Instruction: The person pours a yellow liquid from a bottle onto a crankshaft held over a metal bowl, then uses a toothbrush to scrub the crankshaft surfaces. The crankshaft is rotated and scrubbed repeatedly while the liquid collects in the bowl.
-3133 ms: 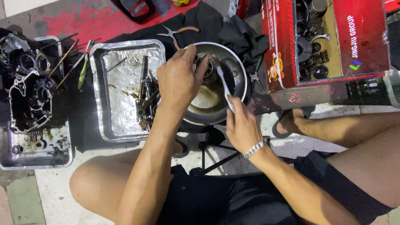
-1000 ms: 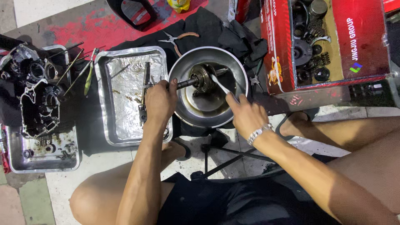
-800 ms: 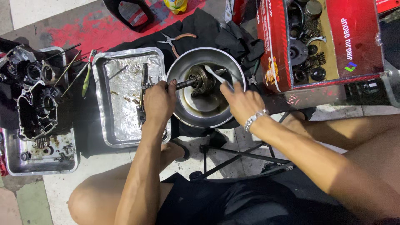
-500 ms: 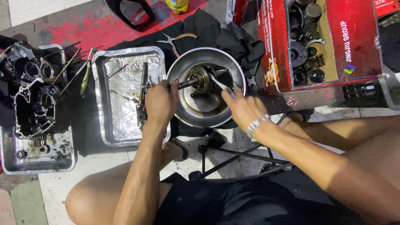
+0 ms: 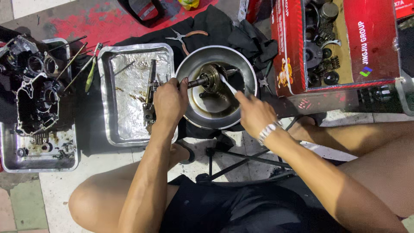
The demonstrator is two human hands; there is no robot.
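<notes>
Fingers [image 5: 183, 83] of the left hand [image 5: 169, 103] clench the geared shaft [image 5: 206, 79], lying nine-to-three across the steel bowl [image 5: 241, 64], while the right hand [image 5: 254, 113] grips a toothbrush [image 5: 228, 85] angled toward eleven o'clock.

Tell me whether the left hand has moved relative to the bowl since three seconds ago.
Yes. The left hand has drawn left off the bowl to its rim, gripping the shaft.

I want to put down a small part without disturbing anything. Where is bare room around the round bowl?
The foil-lined rectangular metal tray is bare across its left and middle; shafts crowd its right edge by the left hand. The round steel bowl is taken by the geared shaft and white brush in the right hand. The red cardboard box is packed.
</notes>
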